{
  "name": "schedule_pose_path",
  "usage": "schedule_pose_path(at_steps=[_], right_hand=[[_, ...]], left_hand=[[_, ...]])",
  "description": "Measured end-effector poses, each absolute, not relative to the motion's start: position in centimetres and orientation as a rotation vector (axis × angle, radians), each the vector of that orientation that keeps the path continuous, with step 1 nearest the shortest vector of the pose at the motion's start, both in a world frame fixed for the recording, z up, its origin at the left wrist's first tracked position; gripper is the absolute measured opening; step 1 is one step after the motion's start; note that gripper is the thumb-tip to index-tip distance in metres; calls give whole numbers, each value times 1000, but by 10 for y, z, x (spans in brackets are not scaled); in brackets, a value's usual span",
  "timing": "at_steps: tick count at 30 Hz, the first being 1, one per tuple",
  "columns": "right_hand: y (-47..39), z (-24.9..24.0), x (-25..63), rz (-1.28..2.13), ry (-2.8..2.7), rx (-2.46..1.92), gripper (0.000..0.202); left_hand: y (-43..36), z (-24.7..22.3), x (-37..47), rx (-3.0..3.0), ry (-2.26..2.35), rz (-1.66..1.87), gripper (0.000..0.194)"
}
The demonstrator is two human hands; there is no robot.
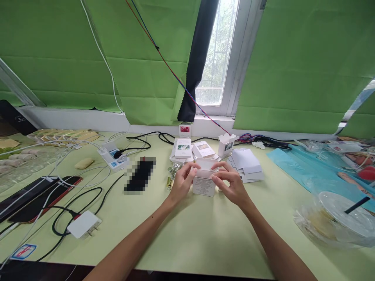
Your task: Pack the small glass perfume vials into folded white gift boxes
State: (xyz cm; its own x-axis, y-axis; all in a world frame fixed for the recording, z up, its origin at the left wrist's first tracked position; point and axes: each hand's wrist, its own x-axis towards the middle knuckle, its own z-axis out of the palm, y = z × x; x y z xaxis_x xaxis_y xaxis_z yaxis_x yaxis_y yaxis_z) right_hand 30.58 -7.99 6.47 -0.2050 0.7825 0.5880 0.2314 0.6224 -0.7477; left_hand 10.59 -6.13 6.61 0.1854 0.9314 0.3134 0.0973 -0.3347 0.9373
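A small white printed box (pixel 204 186) stands upright on the table in front of me, its top flap raised at the back. My left hand (pixel 184 177) pinches the left side of the box near its upper edge. On the opposite side, the thumb and fingers of my right hand (pixel 230 182) grip the upper right corner by the flap. What is inside the box cannot be seen. Just left of it lie small shiny metallic and gold pieces (pixel 172 175), partly behind my left hand. Behind are flat white cartons (pixel 182 149) and an open-topped white box (pixel 227 145).
Right of the boxes lies a stack of flat white cards (pixel 246 164). A lidded plastic cup (pixel 336 218) in a clear bag stands at right, near blue plastic sheeting (pixel 295 164). Leftward are a power strip (pixel 113 156), a white charger (pixel 84 224), phones (pixel 43 199) and tangled cables.
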Motion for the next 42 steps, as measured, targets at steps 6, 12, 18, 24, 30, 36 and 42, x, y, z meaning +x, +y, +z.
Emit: schedule_pose_path(at_steps=[6,12,18,24,30,36,42], right_hand=[[-81,66,306,602,-1749,-828,31],[-80,65,306,608,-1750,-838,32],[-81,66,305,596,-1757,-834,35],[-81,66,306,609,-1754,-831,39],[-80,65,306,603,-1759,-844,36],[-82,66,307,612,-1776,-842,30],[-83,68,307,626,-1801,-843,20]], left_hand=[[-60,63,104,1627,1002,1253,30],[-58,62,104,1637,1001,1260,29],[-60,65,105,1639,1026,1262,30],[-62,67,107,1631,1039,1258,32],[-61,65,105,1632,1013,1249,29],[-59,63,104,1619,988,1238,22],[-59,62,103,1628,969,1240,19]])
